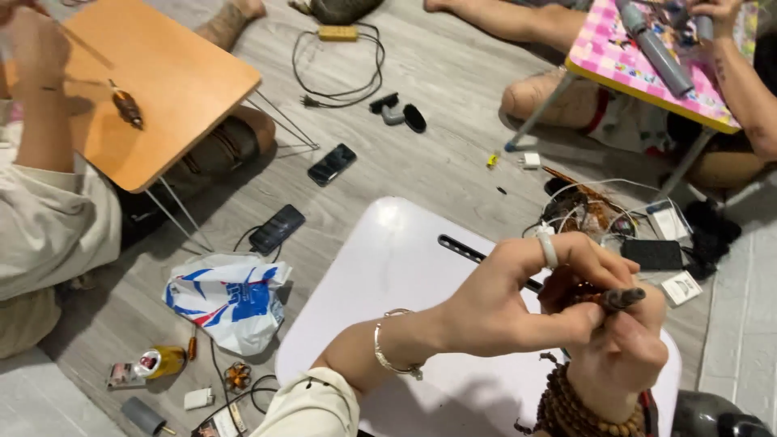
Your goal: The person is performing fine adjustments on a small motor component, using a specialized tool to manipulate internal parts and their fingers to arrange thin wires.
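My left hand (518, 295), with a ring and a silver bracelet, and my right hand (619, 352), with a wooden bead bracelet, are closed together over a small dark cylindrical part (622, 299) with coppery wire showing beside it. Both hands grip it above the white lap table (380, 275). Most of the part is hidden by my fingers.
An orange lap table (174, 77) with a small wound coil (127, 105) stands left, a person behind it. A pink table (639, 69) with grey tubes is at the upper right, another person working there. Phones (277, 228), cables, a plastic bag (231, 299) and a can (162, 362) lie on the floor.
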